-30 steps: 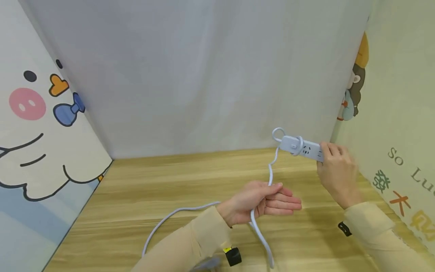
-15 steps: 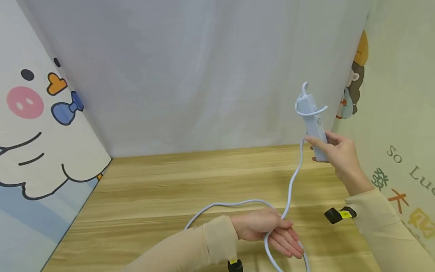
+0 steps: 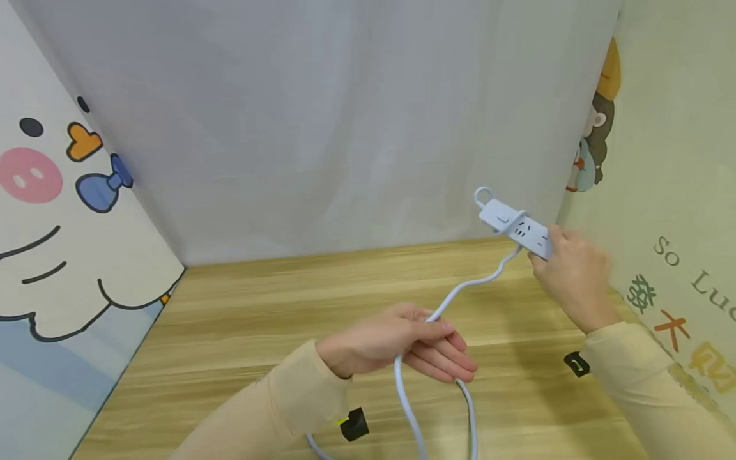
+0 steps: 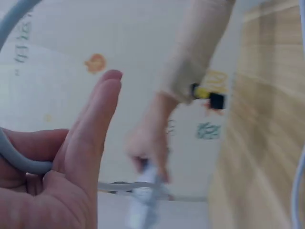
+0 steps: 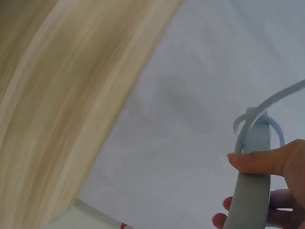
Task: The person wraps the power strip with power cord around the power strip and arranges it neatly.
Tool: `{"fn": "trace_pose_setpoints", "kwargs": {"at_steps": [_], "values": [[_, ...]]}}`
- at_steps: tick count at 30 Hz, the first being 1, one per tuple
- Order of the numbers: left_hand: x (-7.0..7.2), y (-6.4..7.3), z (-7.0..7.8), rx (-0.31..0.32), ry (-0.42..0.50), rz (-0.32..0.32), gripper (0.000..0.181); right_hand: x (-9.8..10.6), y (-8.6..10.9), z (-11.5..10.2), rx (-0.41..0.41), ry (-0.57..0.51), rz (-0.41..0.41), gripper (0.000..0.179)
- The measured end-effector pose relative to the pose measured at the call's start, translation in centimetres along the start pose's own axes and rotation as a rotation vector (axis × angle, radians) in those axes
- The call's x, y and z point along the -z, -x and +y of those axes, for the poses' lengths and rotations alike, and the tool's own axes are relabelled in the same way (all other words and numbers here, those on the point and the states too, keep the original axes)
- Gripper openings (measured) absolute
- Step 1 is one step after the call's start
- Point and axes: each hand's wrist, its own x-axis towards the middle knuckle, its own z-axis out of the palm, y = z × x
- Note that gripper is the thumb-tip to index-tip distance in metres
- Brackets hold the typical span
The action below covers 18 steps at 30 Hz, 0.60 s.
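Note:
My right hand (image 3: 575, 275) grips the end of a white power strip (image 3: 517, 227), raised above the table. In the right wrist view the thumb lies across the back of the power strip (image 5: 252, 191), with fingers behind it. One turn of its white cord (image 3: 483, 281) circles the strip's middle, and a small loop stands at its far end. From the strip the cord runs down to my left hand (image 3: 402, 345), whose thumb pinches it against the palm while the fingers stay extended. In the left wrist view the cord (image 4: 31, 165) passes behind the thumb, partly hidden.
A wood-grain table (image 3: 241, 319) lies below both hands, with more cord (image 3: 411, 421) hanging down toward its front. A pale curtain (image 3: 322, 160) closes off the back. Printed panels stand at the left (image 3: 69, 243) and right (image 3: 661, 211), the right one close to my right arm.
My right hand turned the power strip upright, then tilted it back to the left and lower. The left hand dipped right, then moved back up and left, with the cord still in it.

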Motion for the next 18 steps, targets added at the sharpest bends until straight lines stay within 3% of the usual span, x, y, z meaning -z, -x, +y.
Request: {"fn": "trace_pose_setpoints", "kwargs": {"at_steps": [4, 7, 11, 14, 16, 18], "values": [[1.3, 1.6, 2.9, -0.017, -0.097, -0.001, 0.033, -0.2, 0.9, -0.2, 0.219, 0.098, -0.022, 0.044], [2.5, 2.6, 5.2, 0.011, -0.233, -0.009, 0.03, 0.4, 1.7, -0.4, 0.344, 0.145, -0.127, 0.044], [2.8, 2.7, 8.0, 0.06, -0.466, -0.135, 0.026, 1.5, 2.3, -1.9, 0.522, 0.192, -0.276, 0.042], [3.9, 2.2, 9.9, 0.017, -0.582, -0.22, 0.023, 2.1, 2.8, -3.1, 0.663, 0.124, -0.368, 0.044], [5.8, 1.9, 10.5, -0.036, -0.561, -0.228, 0.022, 2.6, 3.3, -3.4, 0.71, 0.015, -0.427, 0.047], [8.4, 1.5, 9.9, -0.096, -0.484, -0.199, 0.021, 3.1, 3.9, -3.4, 0.719, -0.13, -0.462, 0.049]]}}
